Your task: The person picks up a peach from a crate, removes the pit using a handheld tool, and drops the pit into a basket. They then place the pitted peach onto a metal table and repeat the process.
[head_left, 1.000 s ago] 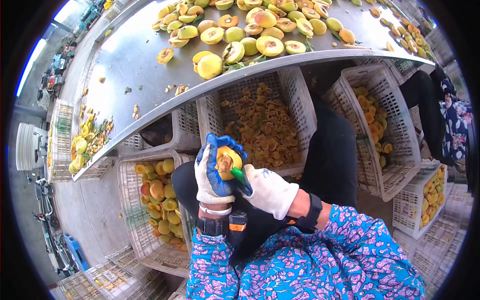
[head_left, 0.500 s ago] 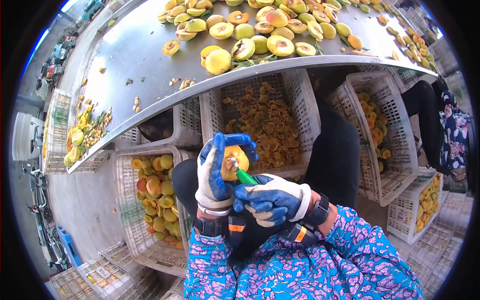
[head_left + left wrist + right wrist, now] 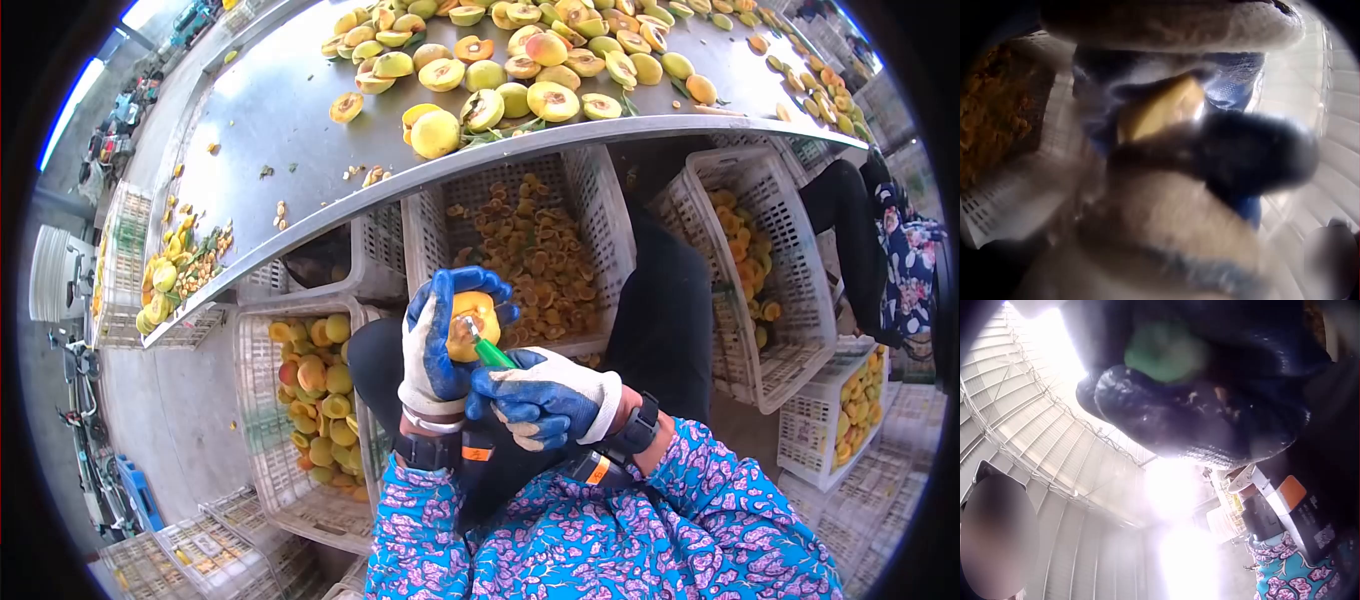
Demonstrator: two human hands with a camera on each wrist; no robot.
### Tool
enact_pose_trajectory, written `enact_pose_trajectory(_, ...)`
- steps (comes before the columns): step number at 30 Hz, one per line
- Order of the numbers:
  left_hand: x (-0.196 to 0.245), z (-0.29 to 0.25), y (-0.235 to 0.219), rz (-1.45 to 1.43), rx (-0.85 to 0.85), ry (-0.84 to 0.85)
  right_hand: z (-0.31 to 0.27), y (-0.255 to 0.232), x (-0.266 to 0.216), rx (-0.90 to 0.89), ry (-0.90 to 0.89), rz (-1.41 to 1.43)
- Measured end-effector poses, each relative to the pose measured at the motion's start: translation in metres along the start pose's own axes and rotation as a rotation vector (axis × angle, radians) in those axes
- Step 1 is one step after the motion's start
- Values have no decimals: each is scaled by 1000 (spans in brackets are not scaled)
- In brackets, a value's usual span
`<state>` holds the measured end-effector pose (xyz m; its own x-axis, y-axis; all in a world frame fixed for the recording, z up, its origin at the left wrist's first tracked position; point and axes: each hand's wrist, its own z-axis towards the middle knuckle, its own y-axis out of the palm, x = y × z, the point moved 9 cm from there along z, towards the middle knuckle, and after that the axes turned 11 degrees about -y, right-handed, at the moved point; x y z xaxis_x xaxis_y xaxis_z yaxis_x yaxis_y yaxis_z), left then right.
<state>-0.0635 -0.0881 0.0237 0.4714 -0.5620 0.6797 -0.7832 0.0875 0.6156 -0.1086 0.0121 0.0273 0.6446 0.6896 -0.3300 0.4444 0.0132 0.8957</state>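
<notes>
In the head view my gloved left hand (image 3: 424,350) cups a yellow peach half (image 3: 484,310), its cut face turned up toward me. My right hand (image 3: 565,396), in a blue-and-white glove, grips the green handle of a pitting tool (image 3: 491,353). The tool's metal tip lies at the brown hollow in the middle of the cut face. Blurred in the left wrist view, the peach's yellow flesh (image 3: 1163,111) shows against the blue palm. The right wrist view has curled blue fingers (image 3: 1185,422) around the green handle (image 3: 1169,353).
Cut peaches (image 3: 553,100) lie on a metal table (image 3: 240,140) whose raised edge crosses ahead of my hands. Beneath it stands a crate (image 3: 622,235) of small brown-orange pieces. Another crate (image 3: 262,440) with peaches is at my left, a further crate (image 3: 805,300) at my right.
Since a second ago my right hand has rolled over, so its curled fingers face the camera and the tool's metal tip shows. The left hand still holds the peach half. Little differs over the last half second.
</notes>
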Motion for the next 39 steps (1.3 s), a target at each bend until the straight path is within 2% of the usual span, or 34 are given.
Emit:
enact_pose_trajectory(1,3,-1,-1,44,-6,33,0,-1,2,17,12,-23)
enact_pose_trajectory(2,2,-3,-3,70,-1,0,1,-2,6,36,27,-46)
enact_pose_trajectory(3,2,-3,-1,188,-28,-50,0,-3,11,57,46,-69)
enact_pose_trajectory(4,3,-1,1,307,-56,-99,0,-11,9,107,-9,-239)
enact_pose_trajectory(5,2,0,4,428,-88,-150,0,-13,10,104,25,-228)
enact_pose_trajectory(7,1,2,8,383,-70,-194,-3,-15,4,99,80,-217)
enact_pose_trajectory(9,-3,8,7,299,-94,-225,-4,-4,1,26,79,-37)
enact_pose_trajectory(10,3,4,15,262,-132,-163,-3,-1,2,-14,58,29)
enact_pose_trajectory(13,2,3,7,-19,29,-12,0,5,3,-61,29,114)
enact_pose_trajectory(15,1,4,0,61,-43,-38,2,4,11,-57,35,178)
enact_pose_trajectory(18,2,3,3,100,-185,-40,7,26,15,-239,12,563)
enact_pose_trajectory(20,6,7,3,35,-152,28,15,36,14,-355,-52,752)
enact_pose_trajectory(23,4,11,2,8,-90,53,17,26,16,-338,-61,879)
enact_pose_trajectory(24,3,12,2,5,-73,45,17,30,12,-407,-68,913)
enact_pose_trajectory(25,4,13,2,4,-58,39,18,24,13,-384,-74,867)
enact_pose_trajectory(27,10,14,-4,293,107,64,17,15,11,-339,-75,770)
enact_pose_trajectory(28,12,13,-4,314,141,67,15,7,12,-245,-85,639)
enact_pose_trajectory(30,26,22,-14,188,118,241,-3,10,-3,-263,-147,500)
enact_pose_trajectory(31,22,27,-23,54,139,161,-10,12,-11,-286,-176,467)
enact_pose_trajectory(32,22,27,-14,145,92,167,-10,0,-16,-164,-216,358)
enact_pose_trajectory(33,21,27,-10,226,75,155,-13,-7,-28,-70,-270,189)
enact_pose_trajectory(35,10,28,-9,-48,22,47,-19,-24,-45,108,-309,-233)
enact_pose_trajectory(36,10,24,-10,-89,39,36,-19,-47,-55,296,-415,-522)
enact_pose_trajectory(38,23,9,-6,-165,66,44,-17,-83,-71,494,-554,-1152)
enact_pose_trajectory(39,42,-6,-10,-104,142,126,-20,-88,-81,592,-632,-1466)
